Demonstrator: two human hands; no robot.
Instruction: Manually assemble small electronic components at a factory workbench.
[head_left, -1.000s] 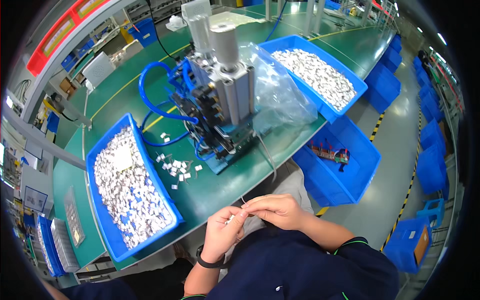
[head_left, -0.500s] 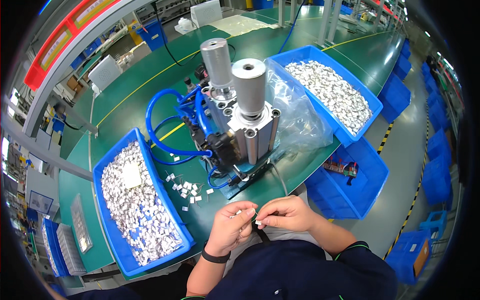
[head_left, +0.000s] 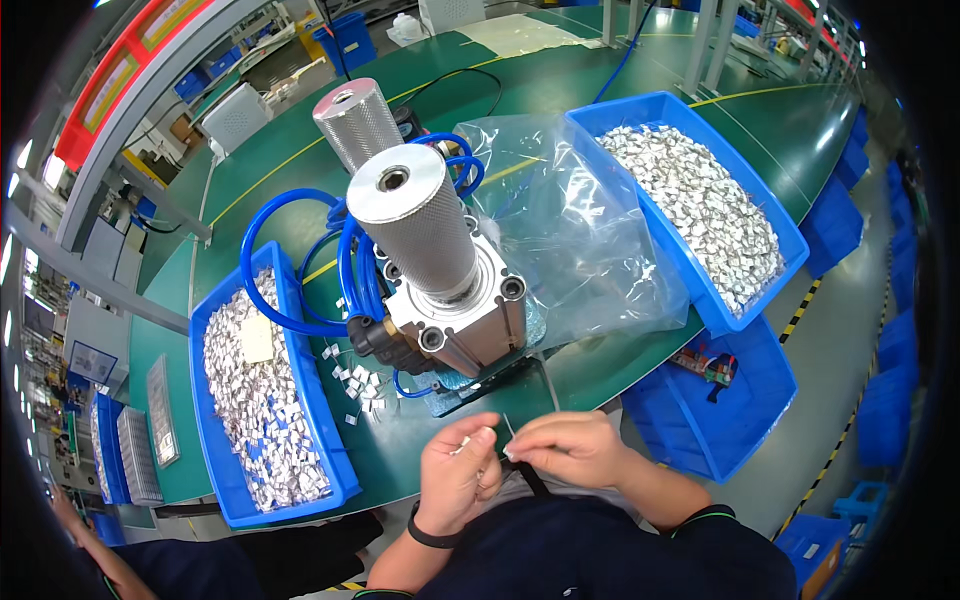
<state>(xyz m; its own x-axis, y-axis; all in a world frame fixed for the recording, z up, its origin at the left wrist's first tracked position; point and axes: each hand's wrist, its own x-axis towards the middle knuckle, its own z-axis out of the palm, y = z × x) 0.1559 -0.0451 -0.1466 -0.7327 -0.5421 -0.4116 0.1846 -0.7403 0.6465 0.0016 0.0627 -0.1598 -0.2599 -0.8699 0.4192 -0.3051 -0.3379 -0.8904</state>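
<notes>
In front of my body, my right hand (head_left: 572, 448) pinches a small white connector piece (head_left: 509, 454) with a thin lead sticking up from it. Just left of it, my left hand (head_left: 458, 476) is closed around small white pieces (head_left: 461, 446), mostly hidden by the fingers. A narrow gap separates the two hands. Beyond them stands a pneumatic press (head_left: 455, 310) with two knurled metal cylinders and blue air hoses. Several loose white connector pieces (head_left: 365, 388) lie on the green table beside its base.
A blue bin (head_left: 341, 470) of white pieces stands at left, and another blue bin (head_left: 655, 225) of them at far right. A clear plastic bag (head_left: 600, 255) lies between press and right bin. Below the table edge is a blue bin (head_left: 735, 425). Another person's arm (head_left: 95, 545) shows at lower left.
My hands have drawn slightly apart; the right one keeps its pinched piece. My view has shifted, so the press looks larger and further left. A person's arm has appeared at lower left.
</notes>
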